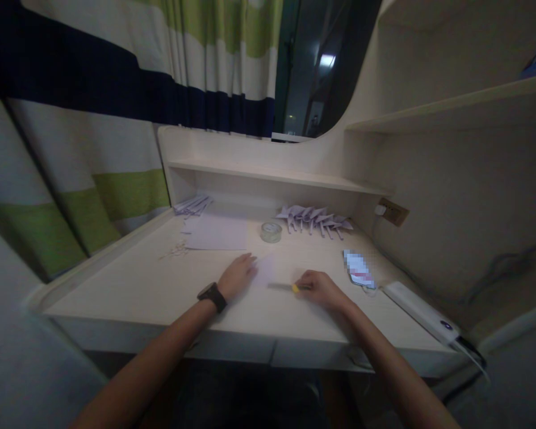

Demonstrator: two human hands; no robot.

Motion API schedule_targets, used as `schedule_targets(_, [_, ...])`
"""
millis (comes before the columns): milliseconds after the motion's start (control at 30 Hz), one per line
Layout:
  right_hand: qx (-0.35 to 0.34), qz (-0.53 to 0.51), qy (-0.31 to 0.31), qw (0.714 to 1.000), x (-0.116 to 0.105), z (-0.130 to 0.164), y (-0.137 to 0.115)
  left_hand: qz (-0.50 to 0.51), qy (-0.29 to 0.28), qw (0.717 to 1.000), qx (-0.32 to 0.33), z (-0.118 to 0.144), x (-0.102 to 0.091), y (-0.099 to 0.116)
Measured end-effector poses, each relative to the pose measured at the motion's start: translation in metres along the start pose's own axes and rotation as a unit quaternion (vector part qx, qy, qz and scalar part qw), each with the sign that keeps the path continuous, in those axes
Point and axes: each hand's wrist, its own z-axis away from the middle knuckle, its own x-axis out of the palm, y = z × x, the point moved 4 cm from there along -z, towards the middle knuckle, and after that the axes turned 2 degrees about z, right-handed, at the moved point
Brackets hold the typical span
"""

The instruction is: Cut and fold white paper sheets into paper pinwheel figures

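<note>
With the left hand [237, 275] flat, fingers spread, on the paper [264, 269] at mid-bench [129, 286], the right hand [318, 288], gripping the cutter [284, 287], should probably cut slowly in 1 straight pass.

Tape roll [271, 232] lies behind the hands, phone [358, 269] to their right.

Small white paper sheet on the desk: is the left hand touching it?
Touching. The head view shows the left hand's fingertips overlapping the small white paper sheet's edge.
</note>
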Motion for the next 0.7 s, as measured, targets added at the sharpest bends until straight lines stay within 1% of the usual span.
schedule_targets(33, [0.016, 0.020, 0.009, 1.000, -0.002, 0.002, 0.002, 0.001, 0.014, 1.000, -0.015, 0.000, -0.002, -0.003])
schedule_targets(100, [0.060, 0.069, 0.033, 0.995, -0.003, 0.006, 0.007, 0.008, 0.017, 0.999, -0.026, 0.000, -0.006, -0.006])
schedule_targets(167, [0.125, 0.123, 0.060, 0.983, -0.002, 0.007, 0.013, 0.020, -0.014, 1.000, -0.012, 0.003, -0.009, -0.006])
schedule_targets(267, [0.224, 0.190, 0.090, 0.952, 0.001, 0.002, 0.022, 0.028, -0.081, 0.996, 0.010, 0.011, -0.011, -0.001])
schedule_targets(367, [0.293, 0.225, 0.099, 0.924, 0.003, -0.012, 0.029, 0.013, -0.094, 0.995, 0.011, 0.017, -0.014, 0.004])
schedule_targets(467, [0.332, 0.225, 0.105, 0.910, 0.002, -0.030, 0.036, -0.013, -0.089, 0.996, 0.020, 0.021, -0.016, 0.012])
schedule_targets(567, [0.341, 0.222, 0.110, 0.907, 0.001, -0.046, 0.045, -0.033, -0.082, 0.996, 0.033, 0.023, -0.018, 0.021])
schedule_targets(700, [0.354, 0.218, 0.118, 0.902, -0.003, -0.057, 0.059, -0.052, -0.082, 0.994, 0.053, 0.025, -0.019, 0.027])
